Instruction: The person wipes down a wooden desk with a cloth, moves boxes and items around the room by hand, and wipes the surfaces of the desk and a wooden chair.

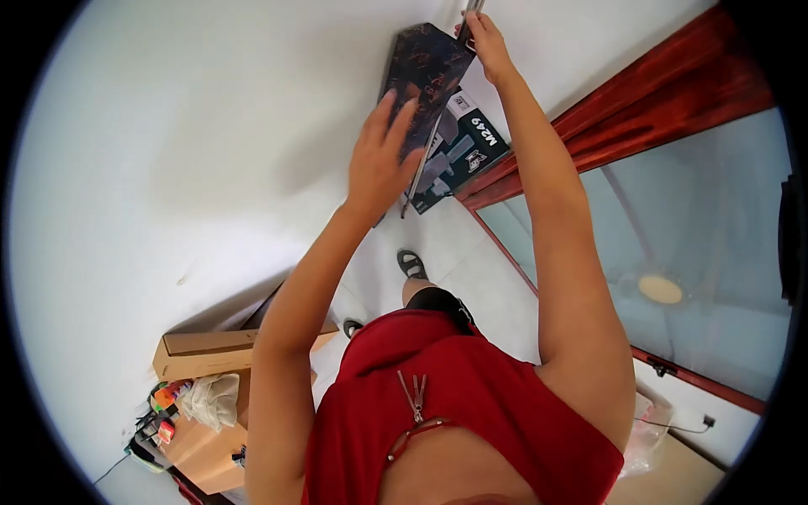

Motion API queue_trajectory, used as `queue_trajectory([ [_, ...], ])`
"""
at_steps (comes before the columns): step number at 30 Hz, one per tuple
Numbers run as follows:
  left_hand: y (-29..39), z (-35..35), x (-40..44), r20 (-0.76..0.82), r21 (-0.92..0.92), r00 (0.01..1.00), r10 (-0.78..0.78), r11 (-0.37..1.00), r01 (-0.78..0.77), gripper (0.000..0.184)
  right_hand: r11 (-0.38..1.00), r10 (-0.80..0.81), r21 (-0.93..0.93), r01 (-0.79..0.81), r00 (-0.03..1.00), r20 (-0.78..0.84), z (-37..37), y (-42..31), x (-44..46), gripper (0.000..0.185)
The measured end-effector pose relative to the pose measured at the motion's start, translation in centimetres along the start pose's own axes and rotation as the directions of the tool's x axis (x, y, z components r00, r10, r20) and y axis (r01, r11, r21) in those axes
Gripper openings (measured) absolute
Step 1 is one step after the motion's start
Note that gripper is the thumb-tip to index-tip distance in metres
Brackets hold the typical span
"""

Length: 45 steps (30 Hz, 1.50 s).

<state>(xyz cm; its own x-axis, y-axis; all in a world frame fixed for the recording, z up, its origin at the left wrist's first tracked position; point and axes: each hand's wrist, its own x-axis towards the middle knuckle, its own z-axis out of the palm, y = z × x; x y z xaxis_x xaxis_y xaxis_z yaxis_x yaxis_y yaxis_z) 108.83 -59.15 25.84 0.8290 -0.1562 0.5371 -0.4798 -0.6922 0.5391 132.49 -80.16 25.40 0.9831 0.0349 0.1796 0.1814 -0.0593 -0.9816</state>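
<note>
My left hand (383,164) has its fingers spread in front of a long dark box (421,63) with reddish markings, which leans at the white wall. Whether the fingertips touch the box I cannot tell. Higher up, my right hand (490,46) is closed around a thin grey metal rod (474,7) beside the box's top edge. A slim metallic length runs down along the box's lower side, perhaps the same rod. Behind it stands a dark green carton (467,147) printed "M249", partly covered by the dark box.
A red wooden frame with a glassy panel (673,227) stands on the right. At lower left are cardboard boxes (206,353), a pale cloth (212,400) and mixed small items. My sandalled foot (412,263) is on the pale tiled floor (471,252). A plastic bag (644,433) lies lower right.
</note>
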Motion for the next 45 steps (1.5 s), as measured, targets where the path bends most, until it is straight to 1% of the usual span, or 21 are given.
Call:
queue_trajectory([
  [2,0.6,2.8,4.3,-0.021,0.106,0.996,0.086,0.991,-0.084,0.075,0.991,-0.06,-0.123,0.056,0.998,-0.028,-0.5,0.5,-0.4,0.041],
  [3,0.4,3.9,5.6,-0.027,0.16,0.991,0.131,0.979,-0.125,0.075,0.964,-0.17,-0.213,0.156,0.984,-0.049,-0.9,0.7,-0.9,0.039],
  [6,-1.3,6.9,7.5,0.009,0.317,0.999,0.053,0.947,-0.053,0.077,0.904,-0.314,-0.332,0.27,0.946,-0.086,-2.6,0.8,-3.3,0.035],
  [9,-3.1,8.6,7.9,0.033,0.361,0.998,0.044,0.931,-0.053,0.078,0.893,-0.186,-0.432,0.124,0.977,-0.105,-4.4,-2.0,-7.5,0.03],
  [12,-3.5,9.7,8.3,0.109,0.338,0.972,-0.208,0.927,0.16,0.077,0.938,-0.234,-0.277,0.211,0.971,-0.05,-5.5,-1.2,-10.2,0.027],
  [15,-5.9,11.7,8.0,0.329,0.146,0.899,-0.288,0.957,0.252,0.072,0.924,-0.314,-0.236,0.301,0.949,-0.018,-4.9,-1.8,-10.6,0.025],
  [16,-6.3,12.2,7.5,0.391,0.104,0.844,-0.367,0.929,0.355,0.07,0.916,-0.351,-0.219,0.337,0.936,-0.031,-4.7,-2.0,-10.6,0.025],
  [18,-6.8,13.1,6.7,0.522,0.04,0.7,-0.488,0.833,0.551,0.068,0.926,-0.253,-0.301,0.229,0.967,-0.042,-5.0,-1.5,-9.4,0.03],
  [21,-9.0,13.5,1.7,0.534,-0.154,0.706,-0.466,0.767,0.622,0.064,0.86,-0.252,-0.462,0.216,0.968,-0.017,-4.8,1.1,-7.1,0.041],
  [24,-11.0,11.3,-6.5,0.569,-0.175,0.623,-0.536,0.662,0.729,0.06,0.864,-0.187,-0.468,0.185,0.981,0.043,-3.8,4.1,-6.4,0.053],
  [27,-14.3,8.1,-19.9,0.549,-0.111,0.521,-0.653,0.561,0.82,0.059,0.734,-0.38,-0.588,0.339,0.923,0.057,-3.1,6.7,-6.8,0.067],
  [30,-15.6,2.9,-34.9,0.444,0.142,0.282,-0.85,0.377,0.915,0.061,0.566,-0.574,-0.666,0.485,0.812,0.103,-3.3,10.3,-6.0,0.078],
  [31,-15.5,0.5,-39.1,0.398,0.168,0.185,-0.899,0.269,0.948,0.067,0.8,-0.358,-0.506,0.322,0.933,0.028,-2.6,8.9,-7.3,0.083],
  [32,-15.1,-1.9,-43.0,0.345,0.186,0.079,-0.935,0.151,0.971,0.073,0.943,-0.118,-0.317,0.096,0.992,-0.05,-1.8,7.3,-8.6,0.089],
  [34,-14.2,-6.3,-50.0,-0.003,0.052,0.104,-0.995,0.103,0.993,0.082,0.942,-0.143,-0.315,0.113,0.987,-0.075,-2.2,10.0,-9.2,0.091],
  [35,-13.2,-8.5,-53.0,-0.181,-0.013,0.095,-0.979,0.099,0.995,0.087,0.858,-0.185,-0.506,0.087,0.972,-0.148,-1.5,10.2,-10.1,0.092],
  [37,-11.2,-15.2,-52.8,-0.321,-0.073,-0.229,-0.919,-0.217,0.974,0.104,0.87,-0.16,-0.491,0.037,0.965,-0.21,-0.4,10.9,-12.4,0.098],
  [40,-11.9,-22.9,-56.3,-0.678,-0.187,-0.135,-0.723,-0.009,0.982,0.116,0.625,-0.097,-0.776,-0.089,0.977,-0.19,4.1,10.0,-17.5,0.088],
  [41,-12.8,-25.3,-57.4,-0.767,-0.181,-0.093,-0.635,0.074,0.981,0.118,0.629,-0.136,-0.777,0.023,0.987,-0.081,5.5,10.7,-18.9,0.084],
  [44,-15.4,-32.2,-58.4,-0.885,-0.091,-0.038,-0.464,0.092,0.992,0.112,0.607,-0.215,-0.713,0.351,0.936,0.278,10.0,15.0,-22.8,0.07],
  [45,-15.8,-34.3,-58.4,-0.894,-0.094,-0.025,-0.448,0.133,0.987,0.11,0.677,-0.065,-0.66,0.327,0.919,0.389,12.2,14.5,-24.2,0.065],
])
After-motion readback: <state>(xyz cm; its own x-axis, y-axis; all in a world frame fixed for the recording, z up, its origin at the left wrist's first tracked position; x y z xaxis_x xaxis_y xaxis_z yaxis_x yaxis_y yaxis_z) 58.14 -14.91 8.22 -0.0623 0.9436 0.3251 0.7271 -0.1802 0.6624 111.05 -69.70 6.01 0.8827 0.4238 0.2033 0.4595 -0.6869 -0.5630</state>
